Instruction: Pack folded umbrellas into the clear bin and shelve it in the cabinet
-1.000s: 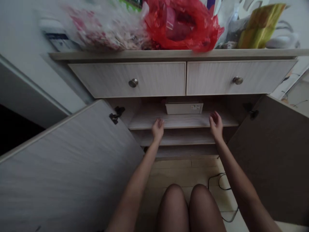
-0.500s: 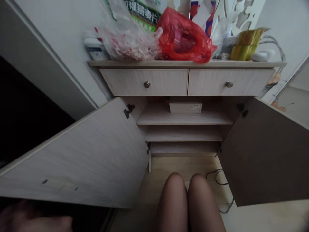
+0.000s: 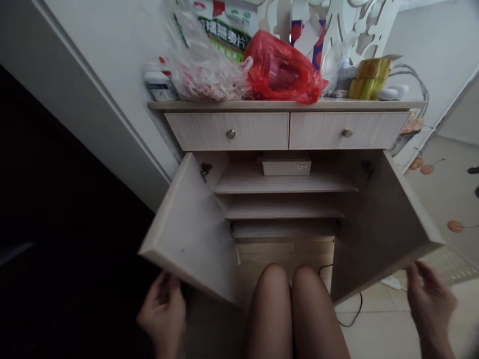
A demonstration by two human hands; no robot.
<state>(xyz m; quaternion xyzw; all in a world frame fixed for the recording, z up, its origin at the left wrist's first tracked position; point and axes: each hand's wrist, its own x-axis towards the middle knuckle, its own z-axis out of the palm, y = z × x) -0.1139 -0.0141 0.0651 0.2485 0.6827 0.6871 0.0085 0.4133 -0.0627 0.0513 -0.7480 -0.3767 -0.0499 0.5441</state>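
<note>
Below a shoe-cabinet-like unit's two drawers, both doors stand partly open. My left hand [image 3: 164,311] is at the lower outer edge of the left cabinet door [image 3: 194,229], its fingers curled and partly hidden behind the panel. At the near lower corner of the right cabinet door [image 3: 377,224], my right hand [image 3: 430,294] has its fingers bent against the outer side, fingertips partly covered. Between the doors, a white box [image 3: 286,167] rests on the top shelf [image 3: 239,184]; two more shelves lie beneath it.
On the cabinet top [image 3: 224,105] sit a red plastic bag [image 3: 284,70], a clear bag [image 3: 209,75], a white bottle [image 3: 160,85] and yellow tape rolls [image 3: 370,77]. My knees [image 3: 275,284] are close in front of the cabinet. A black cable [image 3: 354,316] lies on the floor.
Both doors have swung inward, the left one farther. My left hand has moved right from the lower left corner to the door, and my right hand has come into view.
</note>
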